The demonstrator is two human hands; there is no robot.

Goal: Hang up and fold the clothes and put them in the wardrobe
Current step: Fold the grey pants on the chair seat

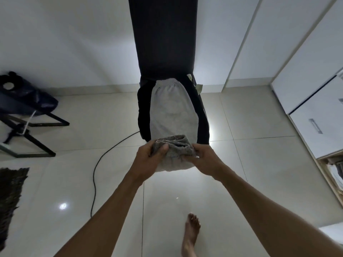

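Head view, looking down. Both hands meet at frame centre over a small grey garment [173, 146] — knit, mottled, already bunched or partly folded; exact type cannot be told. Left hand [148, 160] grips its left end, thumb pressed on top, fingers curled under. Right hand [205, 160] pinches the right end, fingers wrapped around the edge.

The grey piece sits on the near end of a pale grey garment [171, 112], which lies flat on a narrow dark surface [201, 115] running up the frame toward a dark vertical panel [163, 34]. The surface's kind is unclear.

Handling judgement: soft, light and limp; it will sag wherever unsupported. Best held at both ends, as now, or along a folded edge so the layers stay together. Low slip risk, nothing fragile.

Orientation: the small grey garment's long axis runs left–right across the frame, between the hands. The pale garment's long axis runs top–bottom, gathered waistband end at the far side.

White wardrobe [306, 71] at right edge, well apart. Black cable [96, 173] on tiled floor.
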